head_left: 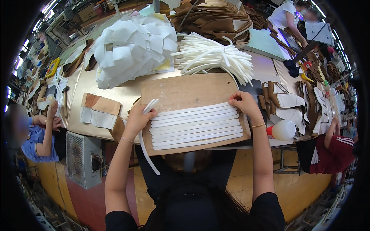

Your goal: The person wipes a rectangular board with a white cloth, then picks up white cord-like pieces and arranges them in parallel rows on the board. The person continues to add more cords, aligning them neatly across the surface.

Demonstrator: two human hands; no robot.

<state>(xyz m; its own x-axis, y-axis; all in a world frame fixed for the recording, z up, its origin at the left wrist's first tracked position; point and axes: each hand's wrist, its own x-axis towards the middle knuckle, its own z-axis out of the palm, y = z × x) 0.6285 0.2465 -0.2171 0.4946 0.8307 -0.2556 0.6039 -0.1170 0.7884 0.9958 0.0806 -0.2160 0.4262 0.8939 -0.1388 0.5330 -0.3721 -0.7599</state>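
Note:
A wooden board (pixel 185 87) lies before me at the table's near edge. Several white, cord-like strips (pixel 196 129) are laid across it in close, nearly parallel rows. At the left end of the top row, my left hand (pixel 138 119) is closed around a few loose white strips (pixel 151 104). Their ends poke up above the fingers, and one long tail (pixel 148 156) hangs below past the board's left side. My right hand (pixel 246 103) pinches the right end of the top strip (pixel 192 109), near the board's right edge.
Behind the board lie a tied bundle of white cords (pixel 210 54), a heap of white sheet pieces (pixel 135 48) and stacked brown pieces (pixel 216 21). A red-capped translucent bottle (pixel 284 130) lies by my right forearm. Co-workers sit at left (pixel 40 148) and right (pixel 333 154).

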